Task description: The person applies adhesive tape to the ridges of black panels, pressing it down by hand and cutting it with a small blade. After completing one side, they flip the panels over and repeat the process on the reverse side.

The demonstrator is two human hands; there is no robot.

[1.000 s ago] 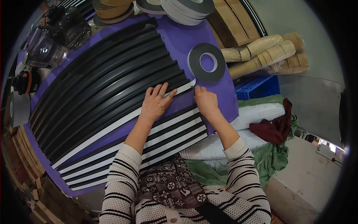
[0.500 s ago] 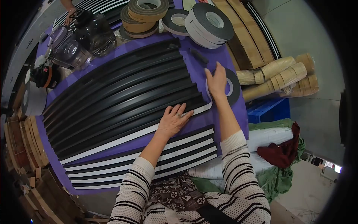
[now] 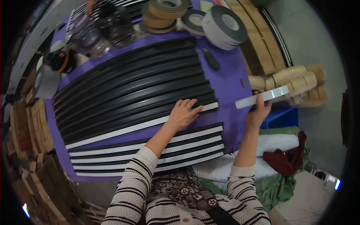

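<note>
Since half a second ago the right hand [image 3: 258, 112] has lifted the tape roll [image 3: 262, 96] off the desk [image 3: 228, 80] and now grips it edge-on, beyond the desk's right rim, its flat white band facing the camera. The left hand [image 3: 183, 114] lies flat, fingers spread and grasping nothing, pressing the white-taped strip [image 3: 123, 129] at the near edge of the ribbed black rubber strips [image 3: 131, 86]. Those long, matte, curved strips lie side by side on smooth purple covering. Nearer the person lie taped strips [image 3: 150, 153], alternating black and white.
</note>
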